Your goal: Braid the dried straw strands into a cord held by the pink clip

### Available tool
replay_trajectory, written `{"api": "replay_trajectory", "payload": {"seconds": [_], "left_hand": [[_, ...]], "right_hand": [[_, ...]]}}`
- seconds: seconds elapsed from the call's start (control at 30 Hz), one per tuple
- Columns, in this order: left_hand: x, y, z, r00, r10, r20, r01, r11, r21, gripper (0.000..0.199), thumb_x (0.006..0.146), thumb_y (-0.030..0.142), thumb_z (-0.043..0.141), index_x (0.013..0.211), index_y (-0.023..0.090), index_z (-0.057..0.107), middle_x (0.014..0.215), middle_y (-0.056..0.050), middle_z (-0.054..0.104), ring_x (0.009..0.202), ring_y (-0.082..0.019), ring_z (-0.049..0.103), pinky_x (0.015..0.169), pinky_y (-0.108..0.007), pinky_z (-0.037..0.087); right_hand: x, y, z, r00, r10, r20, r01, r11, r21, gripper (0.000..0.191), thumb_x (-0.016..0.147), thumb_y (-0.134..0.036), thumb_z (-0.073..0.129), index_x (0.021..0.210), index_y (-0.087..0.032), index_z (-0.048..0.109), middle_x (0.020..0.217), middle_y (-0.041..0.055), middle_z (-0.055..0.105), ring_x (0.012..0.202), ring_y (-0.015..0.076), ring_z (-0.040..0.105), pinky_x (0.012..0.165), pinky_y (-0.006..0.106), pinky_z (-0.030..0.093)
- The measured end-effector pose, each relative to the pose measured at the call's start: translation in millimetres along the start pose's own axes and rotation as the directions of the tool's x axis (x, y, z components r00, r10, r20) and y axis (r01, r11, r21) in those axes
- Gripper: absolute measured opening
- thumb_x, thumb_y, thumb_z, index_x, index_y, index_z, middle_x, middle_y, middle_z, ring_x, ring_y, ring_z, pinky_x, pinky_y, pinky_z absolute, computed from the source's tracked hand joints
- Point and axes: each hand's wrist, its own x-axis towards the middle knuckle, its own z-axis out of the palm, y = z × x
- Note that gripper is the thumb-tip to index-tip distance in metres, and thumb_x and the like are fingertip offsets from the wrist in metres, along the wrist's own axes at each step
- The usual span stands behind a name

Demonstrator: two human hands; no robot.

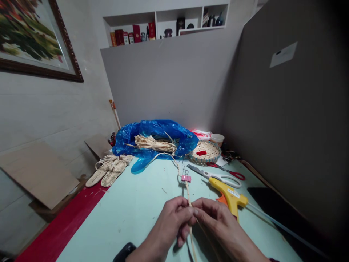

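My left hand and my right hand meet at the front middle of the table, thumbs and fingertips pinched on a pale straw braid. Loose strands hang from the pinch toward me. Beyond my fingers the braid runs up to a pink binder clip, then curves back leftward in front of a blue plastic bag. A bundle of dry straw lies in the bag's opening. The fingertips partly hide the point where the strands cross.
Right of my hands lie a yellow glue gun, white-handled scissors and red-handled scissors. Behind them sits a round woven tray holding a small red item. Woven straw sandals rest at the left edge. Grey panels stand behind and right.
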Motion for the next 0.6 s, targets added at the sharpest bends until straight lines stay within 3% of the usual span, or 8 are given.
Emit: {"api": "replay_trajectory", "payload": {"seconds": [0.17,0.3,0.43,0.6], "left_hand": [[5.5,-8.9,-6.8,0.997,-0.052,0.058,0.056,0.995,-0.085,0.027,0.074,0.037,0.067,0.081,0.018,0.049,0.062,0.005,0.054,0.036,0.0,0.024,0.034,-0.015,0.012],[7.2,-14.1,-10.1,0.999,-0.029,0.034,0.031,0.997,-0.066,0.027,0.073,0.038,0.066,0.076,0.017,0.05,0.058,0.004,0.056,0.038,-0.001,0.025,0.035,-0.015,0.012],[6.0,-13.8,-9.2,0.997,-0.079,0.013,0.079,0.996,-0.03,0.028,0.072,0.04,0.066,0.073,0.016,0.051,0.048,0.008,0.047,0.037,-0.001,0.02,0.035,-0.017,0.01],[2.2,-7.3,-6.9,0.991,-0.131,-0.005,0.131,0.989,0.073,0.025,0.072,0.037,0.064,0.065,0.017,0.05,0.043,0.012,0.036,0.039,-0.002,0.017,0.038,-0.018,0.008]], "right_hand": [[0.3,-0.7,2.4,1.0,-0.004,0.003,0.004,1.0,-0.029,0.027,0.082,-0.042,0.056,0.075,-0.016,0.058,0.071,0.0061,0.064,0.071,0.0204,0.059,0.068,0.031,0.043],[-7.0,-2.4,5.3,0.999,-0.038,-0.033,0.029,0.972,-0.233,0.023,0.09,-0.034,0.047,0.08,-0.016,0.058,0.074,0.0057,0.065,0.074,0.0198,0.059,0.07,0.03,0.042],[-16.0,-4.2,7.2,0.996,-0.061,-0.067,0.029,0.916,-0.4,0.012,0.091,-0.023,0.045,0.099,-0.018,0.053,0.075,0.0016,0.067,0.078,0.0183,0.057,0.074,0.029,0.04],[-21.0,-10.6,4.5,0.997,-0.055,-0.061,0.013,0.842,-0.539,0.018,0.089,-0.019,0.047,0.106,-0.018,0.047,0.079,0.0017,0.066,0.083,0.0185,0.054,0.074,0.028,0.038]]}}
